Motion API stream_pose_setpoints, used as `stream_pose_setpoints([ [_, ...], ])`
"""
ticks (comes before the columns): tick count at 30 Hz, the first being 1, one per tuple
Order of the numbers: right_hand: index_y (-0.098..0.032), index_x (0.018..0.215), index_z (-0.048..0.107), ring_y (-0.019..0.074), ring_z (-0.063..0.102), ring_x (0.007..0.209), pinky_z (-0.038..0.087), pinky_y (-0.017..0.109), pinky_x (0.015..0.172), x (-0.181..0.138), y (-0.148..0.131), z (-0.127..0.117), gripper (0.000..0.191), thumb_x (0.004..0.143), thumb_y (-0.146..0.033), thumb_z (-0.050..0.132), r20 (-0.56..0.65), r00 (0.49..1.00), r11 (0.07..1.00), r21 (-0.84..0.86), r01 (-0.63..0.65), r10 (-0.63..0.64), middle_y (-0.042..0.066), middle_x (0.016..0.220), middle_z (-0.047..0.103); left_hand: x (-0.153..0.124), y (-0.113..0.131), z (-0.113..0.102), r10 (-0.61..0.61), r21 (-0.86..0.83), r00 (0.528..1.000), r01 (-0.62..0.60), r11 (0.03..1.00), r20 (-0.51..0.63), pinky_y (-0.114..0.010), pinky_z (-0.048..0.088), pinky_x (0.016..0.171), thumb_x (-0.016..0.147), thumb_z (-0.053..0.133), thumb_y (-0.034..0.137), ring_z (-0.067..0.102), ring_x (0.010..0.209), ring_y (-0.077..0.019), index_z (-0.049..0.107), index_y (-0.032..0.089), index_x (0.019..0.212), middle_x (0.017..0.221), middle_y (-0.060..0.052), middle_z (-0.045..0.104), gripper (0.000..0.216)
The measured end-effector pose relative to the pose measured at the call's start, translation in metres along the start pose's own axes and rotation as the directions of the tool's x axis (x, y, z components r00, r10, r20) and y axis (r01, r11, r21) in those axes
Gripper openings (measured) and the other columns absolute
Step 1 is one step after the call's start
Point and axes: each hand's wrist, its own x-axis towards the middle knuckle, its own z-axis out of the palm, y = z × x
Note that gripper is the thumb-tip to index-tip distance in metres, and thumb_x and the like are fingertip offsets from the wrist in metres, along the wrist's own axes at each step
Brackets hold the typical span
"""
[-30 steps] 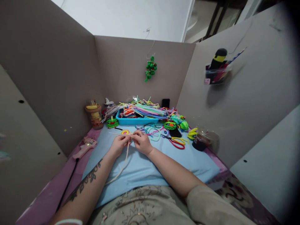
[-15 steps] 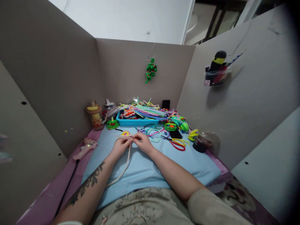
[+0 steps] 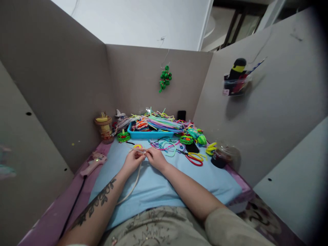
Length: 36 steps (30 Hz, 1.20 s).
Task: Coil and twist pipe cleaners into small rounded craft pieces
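Observation:
My left hand [image 3: 132, 160] and my right hand [image 3: 155, 158] meet over the light blue mat [image 3: 164, 184]. Both pinch the top of a cream pipe cleaner [image 3: 133, 186]. Its long tail hangs down and curves toward my left forearm. A small yellow and pink coil [image 3: 137, 146] lies on the mat just beyond my left fingers. Loose coloured pipe cleaners [image 3: 166, 145] lie a little past my right hand.
A blue tray [image 3: 151, 134] heaped with pipe cleaners stands at the back. Nearby are a jar [image 3: 105, 128], a pink glue gun [image 3: 93, 162] on the left, a dark bowl [image 3: 220, 158] on the right and a phone [image 3: 181, 115]. Cardboard walls enclose the desk; a green ornament [image 3: 165, 77] hangs.
Both hands stay together on the cream pipe cleaner, with small finger shifts. The camera has tipped slightly, so the scene sits a bit lower in view.

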Motion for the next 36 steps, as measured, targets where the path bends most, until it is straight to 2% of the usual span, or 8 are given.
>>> stream_pose_setpoints([
  [4,-0.017,0.08,0.06,0.0157,0.055,0.075,0.042,0.027,0.071,0.0,0.003,0.002,0.013,0.085,-0.016,0.048,0.005,1.0,1.0,-0.017,0.011,-0.011,0.005,0.077,0.061,0.001,-0.005,0.0,0.012,-0.022,1.0,-0.012,1.0,0.004,-0.026,0.048,0.062,0.064,0.07,0.029,0.062,0.066,-0.0163,0.058,0.011,0.094,0.072,-0.004,0.065,0.037],
  [12,-0.016,0.08,0.058,0.0162,0.054,0.076,0.043,0.028,0.072,0.0,0.005,0.003,0.014,0.087,-0.018,0.046,-0.039,0.998,0.998,-0.034,0.045,-0.046,0.005,0.078,0.059,0.0,-0.005,-0.003,-0.041,0.133,0.999,0.043,0.99,-0.021,-0.024,0.041,0.05,0.069,0.066,0.04,0.054,0.052,-0.013,0.064,0.012,0.074,0.061,-0.003,0.061,0.029],
  [18,-0.017,0.082,0.058,0.0163,0.054,0.078,0.043,0.027,0.072,0.001,0.007,0.004,0.012,0.087,-0.017,0.047,-0.032,0.998,0.996,-0.071,0.06,-0.062,0.005,0.079,0.058,-0.002,0.004,-0.002,-0.158,-0.022,0.987,0.158,0.987,0.008,-0.022,0.037,0.047,0.065,0.069,0.044,0.047,0.047,-0.0102,0.065,0.011,0.073,0.052,0.001,0.054,0.034],
  [23,-0.016,0.082,0.058,0.0168,0.054,0.077,0.043,0.027,0.07,0.0,0.004,0.002,0.011,0.086,-0.019,0.049,-0.045,0.994,0.975,-0.203,0.085,-0.096,0.006,0.08,0.059,-0.003,0.007,0.0,-0.233,-0.189,0.972,0.232,0.954,0.02,-0.022,0.04,0.051,0.06,0.073,0.042,0.049,0.051,-0.0099,0.066,0.011,0.072,0.06,-0.001,0.058,0.035],
  [27,-0.016,0.081,0.06,0.0187,0.054,0.078,0.041,0.027,0.067,0.0,-0.003,-0.001,0.017,0.088,-0.022,0.046,-0.045,0.988,0.914,-0.388,0.117,-0.146,0.008,0.079,0.06,-0.003,0.007,0.002,-0.229,-0.211,0.973,0.227,0.951,0.018,-0.021,0.039,0.048,0.061,0.072,0.044,0.049,0.05,-0.0102,0.065,0.011,0.07,0.058,-0.001,0.058,0.035],
  [29,-0.017,0.081,0.061,0.0189,0.054,0.078,0.04,0.028,0.067,-0.001,-0.006,-0.002,0.019,0.089,-0.023,0.045,-0.048,0.986,0.902,-0.412,0.126,-0.16,0.008,0.078,0.06,-0.002,0.006,0.002,-0.196,-0.183,0.981,0.192,0.964,-0.002,-0.021,0.036,0.046,0.064,0.07,0.044,0.047,0.048,-0.0095,0.064,0.011,0.067,0.055,0.0,0.056,0.034],
  [32,-0.017,0.082,0.061,0.0178,0.054,0.078,0.041,0.027,0.069,-0.001,-0.007,-0.001,0.016,0.088,-0.022,0.046,-0.088,0.988,0.957,-0.273,0.102,-0.13,0.007,0.08,0.06,-0.001,0.006,0.001,-0.124,-0.075,0.991,0.12,0.99,-0.049,-0.021,0.035,0.045,0.068,0.065,0.045,0.046,0.047,-0.0099,0.065,0.012,0.067,0.051,0.001,0.054,0.033],
  [36,-0.017,0.078,0.06,0.0142,0.053,0.071,0.042,0.025,0.064,0.001,-0.001,-0.001,0.013,0.084,-0.024,0.05,-0.078,0.997,0.995,0.095,0.019,-0.012,0.004,0.076,0.059,-0.002,0.011,-0.002,0.014,0.21,0.997,0.002,0.978,-0.075,-0.023,0.04,0.052,0.074,0.059,0.041,0.055,0.055,-0.0144,0.069,0.014,0.072,0.058,-0.002,0.062,0.03],
])
